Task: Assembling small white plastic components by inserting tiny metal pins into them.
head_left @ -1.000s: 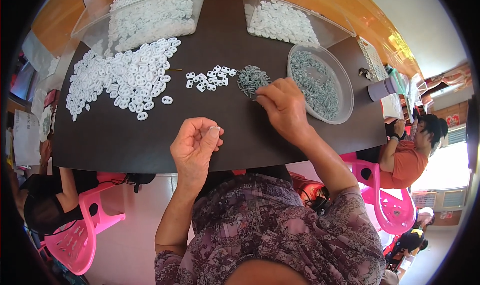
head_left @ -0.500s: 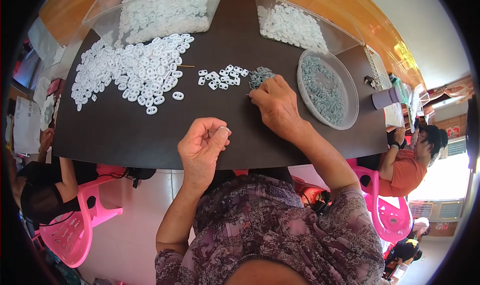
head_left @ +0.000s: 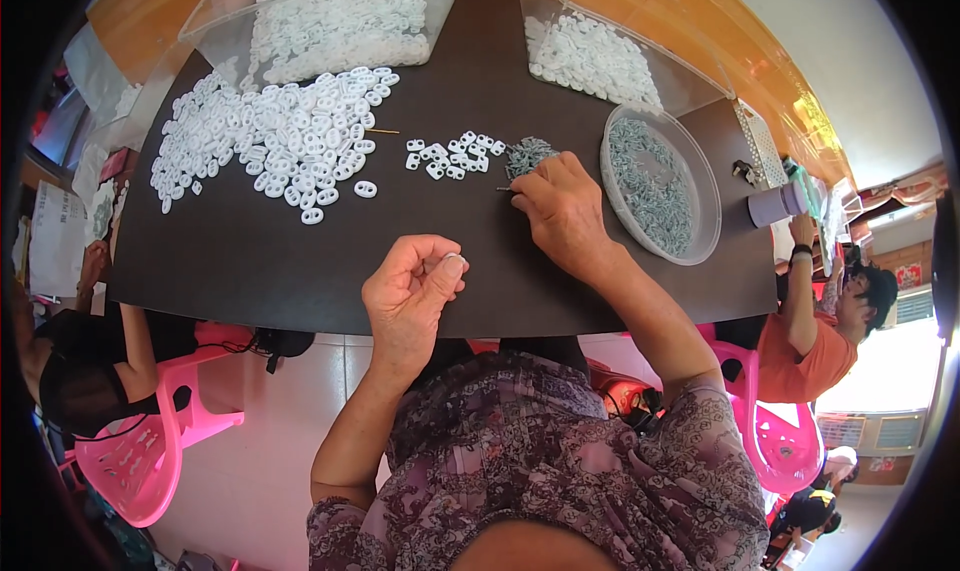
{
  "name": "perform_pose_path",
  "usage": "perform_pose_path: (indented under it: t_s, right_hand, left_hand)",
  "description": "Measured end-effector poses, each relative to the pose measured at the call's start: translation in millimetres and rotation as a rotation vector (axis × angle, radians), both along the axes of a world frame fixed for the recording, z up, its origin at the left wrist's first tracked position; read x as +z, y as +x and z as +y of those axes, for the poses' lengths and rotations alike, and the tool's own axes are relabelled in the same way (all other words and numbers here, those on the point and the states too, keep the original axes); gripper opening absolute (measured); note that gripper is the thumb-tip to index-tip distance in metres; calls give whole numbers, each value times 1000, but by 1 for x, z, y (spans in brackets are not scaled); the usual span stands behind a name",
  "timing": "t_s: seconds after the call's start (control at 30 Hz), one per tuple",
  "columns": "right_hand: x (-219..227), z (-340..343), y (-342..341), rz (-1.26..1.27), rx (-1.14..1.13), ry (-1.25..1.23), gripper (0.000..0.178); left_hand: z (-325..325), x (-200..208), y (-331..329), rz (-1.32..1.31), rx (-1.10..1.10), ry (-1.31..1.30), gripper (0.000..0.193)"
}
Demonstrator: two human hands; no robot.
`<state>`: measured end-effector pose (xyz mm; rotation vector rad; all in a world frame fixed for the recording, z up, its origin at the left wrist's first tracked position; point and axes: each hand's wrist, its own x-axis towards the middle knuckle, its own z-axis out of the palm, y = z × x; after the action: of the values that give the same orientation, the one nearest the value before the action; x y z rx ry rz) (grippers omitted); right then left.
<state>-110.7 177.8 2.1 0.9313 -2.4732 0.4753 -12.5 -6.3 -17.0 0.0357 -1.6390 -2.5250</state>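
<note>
My left hand [head_left: 412, 296] is raised over the near part of the table, thumb and forefinger pinched on a small white plastic piece, of which only an edge shows. My right hand [head_left: 560, 211] is closed in a pinch on a thin grey screw [head_left: 503, 189], its end poking out to the left of the fingertips. Just beyond those fingers lies a small heap of grey screws [head_left: 527, 155]. Left of the heap sits a loose group of small white square pieces with holes [head_left: 455, 157]. Farther left spreads a big pile of white oval two-holed pieces [head_left: 300, 136].
A round clear tub [head_left: 712, 221] of grey screws stands at right. Two clear bins [head_left: 455, 1] [head_left: 690, 91] of white pieces stand at the back. A thin brass-coloured rod [head_left: 383, 132] lies by the oval pile. People sit on pink chairs [head_left: 165, 461] [head_left: 755, 441] at both sides.
My right hand has drawn slightly back from the screw heap, and a screw now sticks out of its fingertips. My left hand keeps its pinch. The person at right has raised an arm.
</note>
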Motion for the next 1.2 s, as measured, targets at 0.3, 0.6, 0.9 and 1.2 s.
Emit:
perform_pose_path:
  t_s: [0.3,0.6,0.9,1.2]
  right_hand:
    - [1,-3,-9,-46,42,108,10]
    - [24,-13,21,-166,139,-151,14]
    - [40,-31,39,-752,155,-461,17]
    - [37,-35,44,-796,155,-481,16]
  left_hand:
    - [1,2,1,4,21,5,16]
    - [-2,3,-2,-36,53,62,16]
    - [-2,3,0,-39,20,83,17]
    - [1,2,2,-19,24,2,12]
